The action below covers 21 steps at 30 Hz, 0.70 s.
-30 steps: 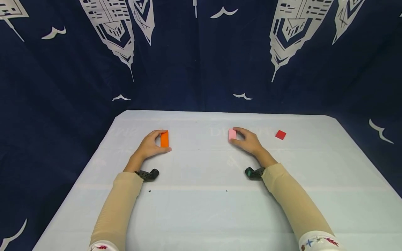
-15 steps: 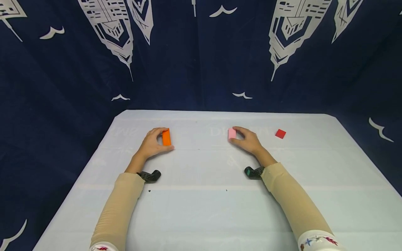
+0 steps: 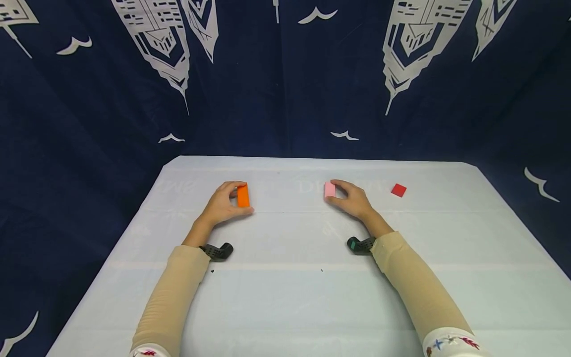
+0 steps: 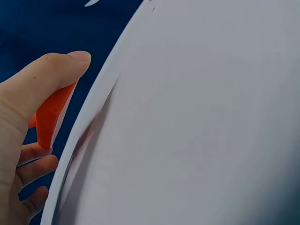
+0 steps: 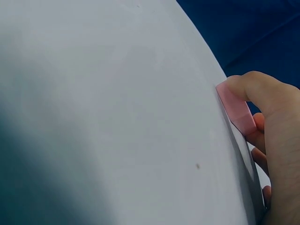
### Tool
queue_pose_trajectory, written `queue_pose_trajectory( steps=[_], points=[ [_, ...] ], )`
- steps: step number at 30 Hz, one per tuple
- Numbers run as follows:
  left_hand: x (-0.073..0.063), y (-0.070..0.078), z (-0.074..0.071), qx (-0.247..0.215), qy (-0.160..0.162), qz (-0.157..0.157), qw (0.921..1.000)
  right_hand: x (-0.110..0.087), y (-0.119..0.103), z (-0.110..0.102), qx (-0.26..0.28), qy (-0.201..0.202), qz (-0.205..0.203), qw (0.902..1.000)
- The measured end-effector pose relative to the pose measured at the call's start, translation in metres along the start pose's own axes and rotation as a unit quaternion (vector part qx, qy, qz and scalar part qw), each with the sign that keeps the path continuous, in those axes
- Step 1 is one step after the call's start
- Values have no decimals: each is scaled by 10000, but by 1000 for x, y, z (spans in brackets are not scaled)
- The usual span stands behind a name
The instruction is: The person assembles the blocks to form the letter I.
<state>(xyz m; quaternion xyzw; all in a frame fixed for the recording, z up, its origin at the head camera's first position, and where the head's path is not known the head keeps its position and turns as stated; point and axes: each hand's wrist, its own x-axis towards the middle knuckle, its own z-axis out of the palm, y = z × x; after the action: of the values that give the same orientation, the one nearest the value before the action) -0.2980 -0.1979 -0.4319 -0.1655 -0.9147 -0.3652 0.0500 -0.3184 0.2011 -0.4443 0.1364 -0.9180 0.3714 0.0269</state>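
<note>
My left hand [image 3: 224, 204] pinches an orange block [image 3: 243, 196] between thumb and fingers, left of the table's middle. In the left wrist view the orange block [image 4: 52, 115] is tilted, with the thumb along its upper end and fingers at its lower end; a shadow lies on the table apart from it. To the right, my right hand [image 3: 354, 201] grips a pink block [image 3: 329, 190] at its two ends. The right wrist view shows this pink block [image 5: 237, 108] right at the table surface, thumb on top end and fingers at the other.
A flat-looking red piece [image 3: 399, 190] lies on the white table [image 3: 285, 297], right of my right hand. Small dark specks dot the cloth. Behind the far table edge hangs a dark blue curtain [image 3: 250, 109] with white prints. A dark wrist device [image 3: 217, 252] sits below each hand.
My left hand has moved right with the orange block, which tilted on the way and now looks straighter in the head view. The right hand and pink block have stayed put.
</note>
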Motion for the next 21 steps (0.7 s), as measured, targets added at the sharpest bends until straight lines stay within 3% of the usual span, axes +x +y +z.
queue_pose_trajectory(
  steps=[7,21],
  points=[
    [3,12,7,-79,-66,141,9998,-1,1,0,-19,5,-4,10000],
    [9,31,10,342,-59,495,9982,-1,0,-1,-3,-9,40,10000]
  ],
)
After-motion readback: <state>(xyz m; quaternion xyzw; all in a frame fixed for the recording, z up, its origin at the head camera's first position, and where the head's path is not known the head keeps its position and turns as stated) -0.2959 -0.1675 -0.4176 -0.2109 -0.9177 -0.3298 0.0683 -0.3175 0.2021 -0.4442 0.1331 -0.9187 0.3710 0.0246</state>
